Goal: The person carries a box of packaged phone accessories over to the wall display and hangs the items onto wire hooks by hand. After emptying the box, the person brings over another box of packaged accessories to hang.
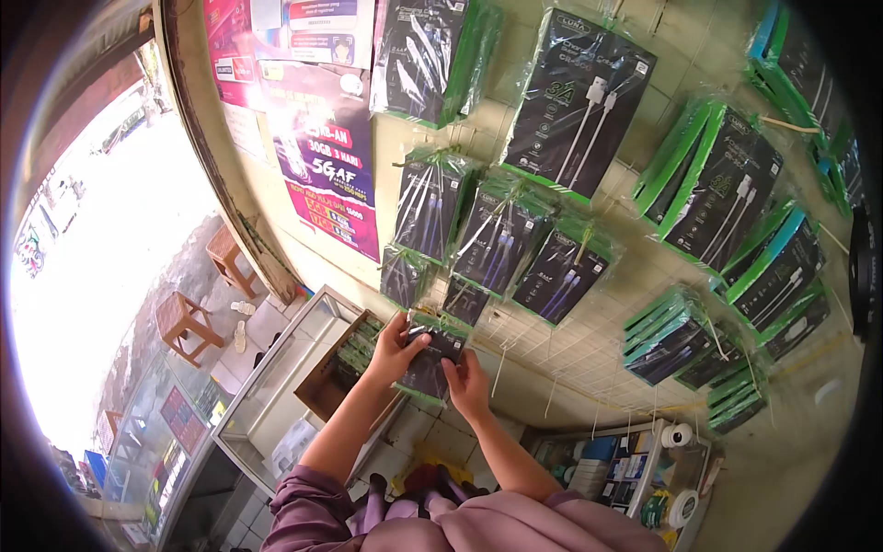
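Purple cloth [460,529], one expanse, is seen nearest, at the lower edge of view. Black-and-green pack [430,370], one, film-wrapped, is held before the lower left part of the wire grid [589,363], just below the hanging packs [501,235]. Grip: the upper left side is grasped by the left hand [394,354], thumb laid on the face; the right side is pinched by the right hand [468,385]. Sound handling, as judged: both side edges are best supported evenly, the film pressed only lightly, the pack turned slowly so that its neighbours are not knocked. Orientation: printed face is turned toward the camera; the long axis is run from the hanging packs down toward the cloth, upper end tipped slightly rightward. Contact behind cannot be told.
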### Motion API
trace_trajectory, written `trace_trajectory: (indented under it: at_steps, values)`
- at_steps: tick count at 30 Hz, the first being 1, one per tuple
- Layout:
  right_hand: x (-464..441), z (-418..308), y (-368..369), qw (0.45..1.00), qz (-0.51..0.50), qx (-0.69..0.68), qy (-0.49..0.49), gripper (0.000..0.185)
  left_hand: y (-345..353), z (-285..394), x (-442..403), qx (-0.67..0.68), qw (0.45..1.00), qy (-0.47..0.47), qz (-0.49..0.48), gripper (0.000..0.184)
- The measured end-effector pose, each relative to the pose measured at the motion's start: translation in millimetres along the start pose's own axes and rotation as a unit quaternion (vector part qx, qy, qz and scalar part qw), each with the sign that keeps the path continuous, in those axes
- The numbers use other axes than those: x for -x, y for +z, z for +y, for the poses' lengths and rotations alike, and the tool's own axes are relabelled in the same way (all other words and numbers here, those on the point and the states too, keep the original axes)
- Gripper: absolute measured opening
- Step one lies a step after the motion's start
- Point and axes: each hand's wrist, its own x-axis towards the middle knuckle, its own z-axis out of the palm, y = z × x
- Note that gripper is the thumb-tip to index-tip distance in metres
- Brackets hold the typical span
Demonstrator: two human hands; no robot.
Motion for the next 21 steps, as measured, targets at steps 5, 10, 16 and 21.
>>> trace_trajectory:
  at_steps: [5, 10, 16, 21]
  values:
    - [-13, -4, 0, 1.000, 0.002, 0.000, -0.008, 0.023, 3, 3, -11, -0.001, 1.000, -0.017, 0.020, 0.043]
    - [-21, 19, 3, 0.999, 0.032, -0.017, -0.033, 0.025, 2, -6, -19, -0.015, 0.999, -0.027, 0.028, 0.042]
    - [-46, 41, -1, 0.994, 0.088, 0.033, -0.049, 0.027, 10, -40, -40, -0.061, 0.996, 0.012, 0.068, 0.042]
    - [-94, 48, -15, 0.984, 0.108, 0.143, 0.000, 0.026, 17, -70, -71, -0.211, 0.973, 0.068, 0.064, 0.045]
